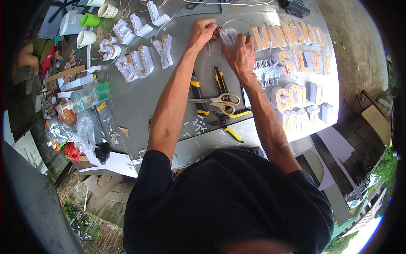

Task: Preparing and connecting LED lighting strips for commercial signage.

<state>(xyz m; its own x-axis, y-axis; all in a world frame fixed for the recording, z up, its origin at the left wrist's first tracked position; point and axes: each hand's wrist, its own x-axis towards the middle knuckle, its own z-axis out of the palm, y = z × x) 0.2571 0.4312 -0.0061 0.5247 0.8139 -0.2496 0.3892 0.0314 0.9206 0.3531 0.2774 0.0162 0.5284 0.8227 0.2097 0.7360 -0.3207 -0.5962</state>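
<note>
My right hand point(240, 54) grips the side of a small white sign letter point(229, 38) near the far middle of the table, its open face showing a lining of small light modules. Just left of it, my left hand point(204, 33) is closed in a pinch at a thin wire point(209, 49) by the letter; the fingertips hide the exact spot. Nearer to me lie scissors point(226, 99) with pale handles, a yellow-and-black utility knife point(220, 80), a second black-and-yellow cutter point(198, 94) and yellow-handled pliers point(232, 133). A string of white light modules point(266, 75) lies beside my right wrist.
Rows of wood-faced sign letters point(297, 95) stand on the right. White lit-module letters point(144, 61) with trailing wires sit on the left. White scraps point(196, 124) lie near the front edge. Cups point(86, 38), a bottle point(86, 98) and plastic bags point(82, 131) crowd the left side.
</note>
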